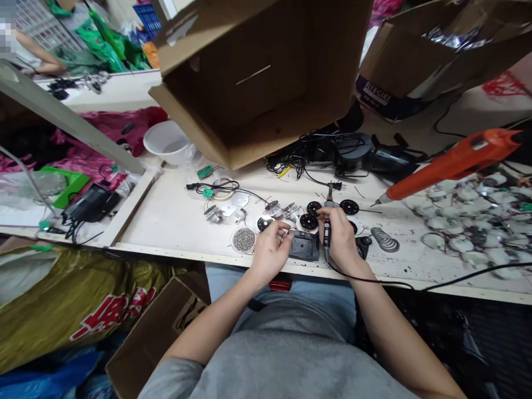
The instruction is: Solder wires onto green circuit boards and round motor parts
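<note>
My right hand (341,235) is wrapped round a slim black corded soldering iron (327,231), its metal end pointing away from me. My left hand (270,249) has its thumb and fingers drawn together at the left edge of a black plastic housing (304,246); whatever is between the fingertips is too small to make out. The housing lies near the bench's front edge, between my hands. Just beyond them are black slotted discs (308,221) and small motors (292,210) with wires. A round dish of small metal pieces (243,239) stands left of my left hand.
A large open carton (266,94) leans over the back of the bench. An orange electric screwdriver (453,163) hangs at the right, above many whitish parts (469,221). A metal coil (384,239) lies right of my hand. A person's arm (41,58) shows far left.
</note>
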Action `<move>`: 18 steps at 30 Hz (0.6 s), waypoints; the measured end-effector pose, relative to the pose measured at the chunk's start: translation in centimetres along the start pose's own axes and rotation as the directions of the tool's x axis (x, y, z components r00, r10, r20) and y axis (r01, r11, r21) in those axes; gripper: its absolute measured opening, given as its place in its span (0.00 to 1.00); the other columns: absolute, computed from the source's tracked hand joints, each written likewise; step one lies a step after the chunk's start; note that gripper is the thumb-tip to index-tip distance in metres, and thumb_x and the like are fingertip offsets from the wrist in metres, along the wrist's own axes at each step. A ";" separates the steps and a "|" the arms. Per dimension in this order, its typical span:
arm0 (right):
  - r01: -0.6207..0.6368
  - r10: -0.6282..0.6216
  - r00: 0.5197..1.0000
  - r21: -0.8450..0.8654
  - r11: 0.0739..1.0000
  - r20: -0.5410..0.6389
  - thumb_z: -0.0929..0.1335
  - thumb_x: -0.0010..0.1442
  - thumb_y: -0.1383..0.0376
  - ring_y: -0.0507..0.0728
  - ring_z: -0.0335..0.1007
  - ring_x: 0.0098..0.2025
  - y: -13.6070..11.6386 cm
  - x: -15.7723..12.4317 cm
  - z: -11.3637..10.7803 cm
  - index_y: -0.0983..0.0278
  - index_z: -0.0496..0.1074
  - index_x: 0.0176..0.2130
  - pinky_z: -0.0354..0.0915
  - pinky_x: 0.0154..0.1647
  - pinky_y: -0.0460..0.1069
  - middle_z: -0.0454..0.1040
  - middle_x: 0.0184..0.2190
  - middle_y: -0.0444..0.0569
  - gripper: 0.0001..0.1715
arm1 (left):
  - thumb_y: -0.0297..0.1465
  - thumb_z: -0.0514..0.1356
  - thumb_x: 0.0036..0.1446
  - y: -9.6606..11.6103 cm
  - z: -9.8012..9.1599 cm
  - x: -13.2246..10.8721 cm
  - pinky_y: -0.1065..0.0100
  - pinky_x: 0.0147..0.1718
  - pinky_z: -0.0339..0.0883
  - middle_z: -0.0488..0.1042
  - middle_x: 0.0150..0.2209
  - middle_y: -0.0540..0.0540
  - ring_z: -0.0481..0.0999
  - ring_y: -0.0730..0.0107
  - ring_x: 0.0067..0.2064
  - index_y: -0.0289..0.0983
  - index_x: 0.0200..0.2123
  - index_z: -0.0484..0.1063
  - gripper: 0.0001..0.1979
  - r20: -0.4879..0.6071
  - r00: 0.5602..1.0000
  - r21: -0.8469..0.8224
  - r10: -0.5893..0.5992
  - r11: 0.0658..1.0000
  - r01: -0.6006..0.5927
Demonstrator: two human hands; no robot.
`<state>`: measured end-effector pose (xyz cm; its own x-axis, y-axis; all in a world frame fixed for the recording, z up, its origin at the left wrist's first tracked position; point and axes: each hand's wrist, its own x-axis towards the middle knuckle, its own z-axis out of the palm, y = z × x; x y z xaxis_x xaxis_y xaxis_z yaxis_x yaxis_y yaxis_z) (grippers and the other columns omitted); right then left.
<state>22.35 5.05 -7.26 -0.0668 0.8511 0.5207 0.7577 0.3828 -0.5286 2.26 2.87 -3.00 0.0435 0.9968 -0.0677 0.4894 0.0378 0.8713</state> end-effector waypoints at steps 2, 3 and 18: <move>0.002 -0.002 1.000 -0.013 1.000 0.014 0.61 0.68 0.71 0.60 0.74 0.43 0.0 -0.2 -0.1 0.61 0.70 0.51 0.72 0.42 0.54 0.73 0.43 0.53 0.15 | 0.27 0.63 0.60 -0.2 0.5 -0.4 0.71 0.31 0.65 0.78 0.31 0.52 0.72 0.73 0.27 0.39 0.40 0.76 0.05 -0.033 0.999 -0.049 -0.020 0.999 0.018; 0.005 -0.004 1.000 -0.021 1.000 0.020 0.61 0.68 0.72 0.60 0.74 0.43 0.1 -0.3 -0.1 0.61 0.70 0.51 0.72 0.42 0.53 0.73 0.43 0.53 0.15 | 0.27 0.63 0.59 -0.3 0.8 -0.5 0.71 0.32 0.65 0.78 0.31 0.52 0.72 0.73 0.28 0.39 0.39 0.76 0.04 -0.048 0.998 -0.070 -0.029 0.997 0.025; 0.081 -0.081 0.996 -0.008 0.997 -0.043 0.64 0.73 0.60 0.59 0.73 0.40 -0.7 -0.2 0.5 0.61 0.70 0.51 0.71 0.39 0.53 0.73 0.42 0.53 0.11 | 0.28 0.67 0.53 -0.3 1.0 -0.3 0.69 0.39 0.73 0.82 0.32 0.48 0.79 0.69 0.34 0.38 0.31 0.79 0.01 -0.007 0.995 -0.310 -0.102 0.946 0.095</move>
<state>21.51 4.81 -7.29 -0.1003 0.8010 0.5902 0.7547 0.4478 -0.4795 2.92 2.49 -3.73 -0.0132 0.9881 -0.1529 0.1971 0.1525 0.9685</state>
